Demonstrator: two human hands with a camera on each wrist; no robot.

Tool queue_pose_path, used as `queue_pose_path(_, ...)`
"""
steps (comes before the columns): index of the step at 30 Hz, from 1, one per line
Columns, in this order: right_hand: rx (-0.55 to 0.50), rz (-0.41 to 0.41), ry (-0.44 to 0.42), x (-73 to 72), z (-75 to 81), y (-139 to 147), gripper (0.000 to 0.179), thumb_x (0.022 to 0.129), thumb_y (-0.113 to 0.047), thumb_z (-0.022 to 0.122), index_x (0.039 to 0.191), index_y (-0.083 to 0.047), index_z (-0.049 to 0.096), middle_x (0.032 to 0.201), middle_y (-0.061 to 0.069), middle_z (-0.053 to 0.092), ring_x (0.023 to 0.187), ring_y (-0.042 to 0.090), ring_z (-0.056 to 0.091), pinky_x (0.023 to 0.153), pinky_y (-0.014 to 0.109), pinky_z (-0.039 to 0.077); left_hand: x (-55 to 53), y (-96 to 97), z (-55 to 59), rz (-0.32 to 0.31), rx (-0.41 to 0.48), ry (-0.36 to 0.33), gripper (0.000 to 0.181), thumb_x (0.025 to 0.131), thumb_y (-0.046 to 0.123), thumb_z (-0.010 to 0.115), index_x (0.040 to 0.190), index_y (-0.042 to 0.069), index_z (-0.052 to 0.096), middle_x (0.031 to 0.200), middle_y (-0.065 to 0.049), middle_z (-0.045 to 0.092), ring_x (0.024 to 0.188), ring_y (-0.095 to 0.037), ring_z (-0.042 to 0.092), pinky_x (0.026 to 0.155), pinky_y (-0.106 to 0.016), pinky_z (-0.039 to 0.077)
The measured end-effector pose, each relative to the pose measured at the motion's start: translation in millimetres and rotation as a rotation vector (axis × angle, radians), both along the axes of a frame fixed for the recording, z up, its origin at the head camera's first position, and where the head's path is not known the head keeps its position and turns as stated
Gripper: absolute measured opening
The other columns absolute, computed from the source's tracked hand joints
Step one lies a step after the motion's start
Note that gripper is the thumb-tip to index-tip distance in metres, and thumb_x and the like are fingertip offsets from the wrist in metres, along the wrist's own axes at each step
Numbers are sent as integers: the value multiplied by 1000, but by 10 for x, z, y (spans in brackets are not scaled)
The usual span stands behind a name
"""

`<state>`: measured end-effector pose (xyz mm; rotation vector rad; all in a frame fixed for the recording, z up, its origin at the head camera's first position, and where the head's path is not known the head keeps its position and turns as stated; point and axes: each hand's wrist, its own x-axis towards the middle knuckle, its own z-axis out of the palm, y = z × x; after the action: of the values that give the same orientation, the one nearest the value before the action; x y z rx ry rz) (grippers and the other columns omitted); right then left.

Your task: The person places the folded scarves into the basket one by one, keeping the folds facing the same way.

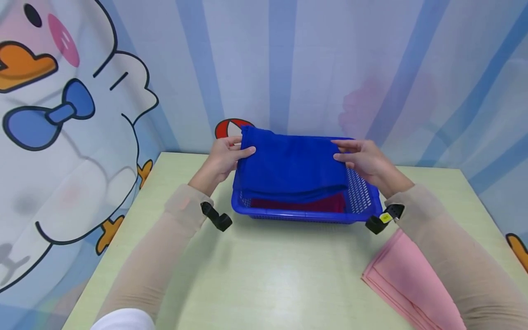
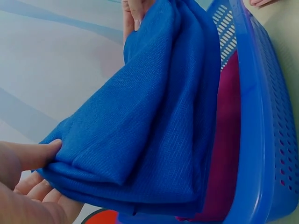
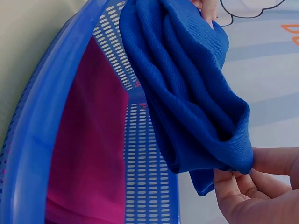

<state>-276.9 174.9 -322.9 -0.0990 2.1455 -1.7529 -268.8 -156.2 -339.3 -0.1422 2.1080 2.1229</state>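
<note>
A folded blue cloth (image 1: 293,165) hangs over a blue plastic basket (image 1: 305,214), held by its two upper corners. My left hand (image 1: 224,158) pinches the left end, thumb on the near face and fingers behind. At the other end my right hand (image 1: 363,160) pinches the right corner between thumb and fingers. Several folded layers of the cloth (image 3: 187,93) show in the right wrist view. Below it, a dark magenta cloth (image 3: 88,140) lies inside the basket, partly hidden by the blue one in the head view.
A folded pink cloth (image 1: 408,284) lies on the pale table (image 1: 264,275) at the front right, partly under my right forearm. Behind the table hangs a printed curtain (image 1: 321,68) with blue stripes and a cartoon bird on the left.
</note>
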Motion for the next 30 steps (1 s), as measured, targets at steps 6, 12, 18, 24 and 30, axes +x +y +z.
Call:
queue_pose_path(6, 7, -1, -25, -18, -65, 37, 52, 103, -9, 56, 152, -7, 40, 153, 12, 34, 96, 6, 53, 66, 14, 42, -16, 57, -28, -5, -42, -13, 51, 95, 8, 68, 143, 3, 53, 131, -20, 62, 113, -34, 65, 91, -44, 55)
queue_pose_path(12, 19, -3, -17, -30, -100, 58, 53, 103, -9, 55, 153, -6, 38, 158, 14, 32, 103, 7, 54, 72, 15, 44, -53, 72, -57, -3, -60, -34, 54, 95, 10, 69, 145, 4, 51, 133, -18, 61, 115, -33, 64, 93, -45, 54)
queue_pose_path(18, 38, 4, -6, -34, -126, 64, 52, 103, -8, 54, 153, -4, 37, 159, 14, 31, 108, 9, 54, 73, 15, 45, -83, 75, -80, -2, -74, -66, 57, 94, 10, 69, 147, 4, 48, 136, -17, 59, 116, -33, 63, 93, -46, 53)
queue_pose_path(24, 39, 10, -17, -56, -135, 77, 52, 104, -8, 53, 153, -4, 36, 160, 14, 30, 105, 5, 55, 72, 16, 44, -112, 86, -95, -3, -93, -88, 57, 95, 11, 69, 147, 4, 48, 138, -17, 58, 117, -33, 63, 94, -47, 53)
queue_pose_path(30, 69, 23, -23, -95, -143, 86, 53, 104, -7, 53, 153, -4, 36, 159, 16, 31, 128, 21, 48, 77, 14, 46, -143, 100, -96, -17, -105, -110, 61, 95, 10, 68, 150, 2, 43, 143, -17, 53, 121, -32, 60, 96, -47, 51)
